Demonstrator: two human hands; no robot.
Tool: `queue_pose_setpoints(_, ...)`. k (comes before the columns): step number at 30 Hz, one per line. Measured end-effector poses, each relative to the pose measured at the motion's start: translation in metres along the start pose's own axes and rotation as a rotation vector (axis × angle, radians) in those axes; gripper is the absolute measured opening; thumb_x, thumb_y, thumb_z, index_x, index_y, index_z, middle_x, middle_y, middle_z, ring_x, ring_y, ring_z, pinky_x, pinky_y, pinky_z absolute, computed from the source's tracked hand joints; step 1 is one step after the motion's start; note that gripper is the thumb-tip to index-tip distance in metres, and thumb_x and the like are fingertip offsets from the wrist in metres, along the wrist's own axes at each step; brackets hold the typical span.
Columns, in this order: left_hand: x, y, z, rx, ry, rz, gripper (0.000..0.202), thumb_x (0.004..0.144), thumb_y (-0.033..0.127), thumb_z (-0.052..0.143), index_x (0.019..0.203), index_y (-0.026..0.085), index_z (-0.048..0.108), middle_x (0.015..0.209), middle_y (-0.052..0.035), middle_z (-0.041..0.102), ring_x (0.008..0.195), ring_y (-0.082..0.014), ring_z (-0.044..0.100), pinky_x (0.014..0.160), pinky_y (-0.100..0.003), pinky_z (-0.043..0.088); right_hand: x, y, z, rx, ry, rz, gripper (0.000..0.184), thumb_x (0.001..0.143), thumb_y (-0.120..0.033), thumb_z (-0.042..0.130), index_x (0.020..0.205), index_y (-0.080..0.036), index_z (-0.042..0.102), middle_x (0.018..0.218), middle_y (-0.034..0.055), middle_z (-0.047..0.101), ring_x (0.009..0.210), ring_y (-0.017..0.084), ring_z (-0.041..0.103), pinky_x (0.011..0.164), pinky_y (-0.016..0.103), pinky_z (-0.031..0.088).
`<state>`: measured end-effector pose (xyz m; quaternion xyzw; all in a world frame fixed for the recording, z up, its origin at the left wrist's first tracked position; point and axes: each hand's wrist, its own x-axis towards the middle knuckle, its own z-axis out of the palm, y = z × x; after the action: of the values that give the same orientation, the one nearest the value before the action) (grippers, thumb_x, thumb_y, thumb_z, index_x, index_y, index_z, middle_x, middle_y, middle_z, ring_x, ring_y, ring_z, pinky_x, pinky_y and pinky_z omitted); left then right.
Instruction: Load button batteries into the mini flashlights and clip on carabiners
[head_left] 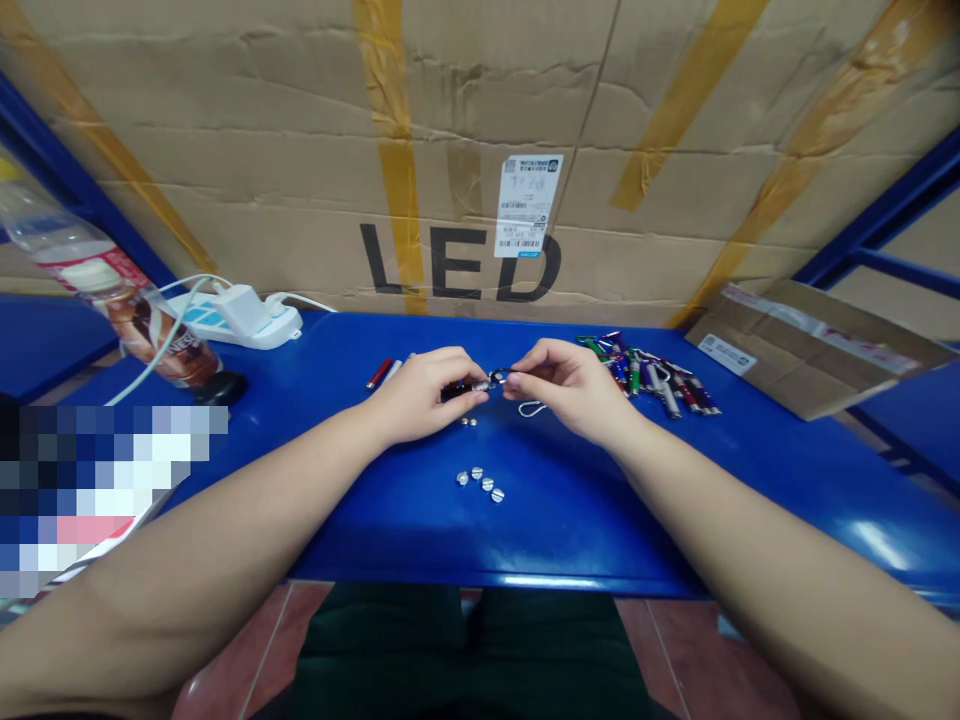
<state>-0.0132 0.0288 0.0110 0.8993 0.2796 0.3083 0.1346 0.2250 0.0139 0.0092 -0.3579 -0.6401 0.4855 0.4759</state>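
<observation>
My left hand (424, 395) is closed around a small black keychain torch (471, 387), its silvery end pointing right. At that end, my right hand (574, 385) pinches a dark clip or loop (500, 377) between thumb and forefinger; whether it is joined to the torch is unclear. A pale cord loop (531, 408) shows below the right fingers. Beyond the left hand lie a red tube (379, 374) and a silver one (394, 370). Tiny round metal pieces (469, 422) sit just below the hands. Closer to me are several slotted silver caps (487, 484).
A pile of colourful keychain torches (660, 385) lies right on the blue table (555, 535). A small carton (795, 350) stands at the right. Left are a power strip (262, 328) and drink bottles (161, 335). A large LED carton (465, 130) walls off the back.
</observation>
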Motion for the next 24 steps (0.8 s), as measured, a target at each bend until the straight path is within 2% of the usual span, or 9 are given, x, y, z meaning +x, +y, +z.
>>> queue_pose_setpoints(3,0.000,-0.001,0.002,-0.010,0.025,0.002,0.015,0.098,0.032,0.066,0.101,0.018,0.070,0.094,-0.0046,0.069,0.087,-0.0173,0.065,0.078,-0.029,0.049,-0.002,0.004,0.004,-0.073,-0.009,-0.023,0.040,0.074,-0.052,0.087,0.082,-0.021,0.063,0.074,0.0019,0.073,0.070,0.020,0.075,0.069,0.036,0.063)
queue_pose_setpoints(7,0.000,-0.002,0.003,-0.001,0.021,-0.022,0.018,0.099,0.034,0.066,0.099,0.017,0.070,0.090,-0.0041,0.066,0.085,-0.0177,0.063,0.075,-0.029,0.047,-0.006,0.006,0.002,-0.354,0.005,-0.186,0.027,0.087,-0.044,0.078,0.098,-0.022,0.067,0.073,0.0015,0.072,0.065,0.019,0.072,0.063,0.033,0.060)
queue_pose_setpoints(9,0.000,-0.001,0.004,-0.003,0.030,-0.039,0.018,0.099,0.034,0.064,0.101,0.018,0.070,0.089,-0.0038,0.065,0.084,-0.0176,0.062,0.073,-0.029,0.046,-0.007,0.008,0.001,-0.408,0.013,-0.248,0.027,0.089,-0.041,0.076,0.105,-0.022,0.068,0.074,0.0014,0.072,0.067,0.019,0.072,0.064,0.033,0.060)
queue_pose_setpoints(14,0.000,0.001,0.005,-0.049,0.076,-0.044,0.019,0.099,0.034,0.062,0.102,0.017,0.071,0.086,-0.0036,0.064,0.080,-0.0167,0.061,0.071,-0.028,0.046,-0.007,0.014,0.003,-0.345,0.053,-0.317,0.022,0.089,-0.039,0.077,0.098,-0.021,0.067,0.079,0.0031,0.075,0.070,0.021,0.076,0.065,0.034,0.062)
queue_pose_setpoints(24,0.001,0.007,0.007,-0.112,0.145,-0.079,0.018,0.097,0.034,0.065,0.098,0.017,0.070,0.082,-0.0030,0.063,0.074,-0.0149,0.060,0.065,-0.026,0.047,-0.008,0.015,0.016,-0.121,0.076,-0.233,0.031,0.085,-0.045,0.082,0.091,-0.024,0.060,0.070,-0.0016,0.071,0.064,0.021,0.076,0.062,0.034,0.064)
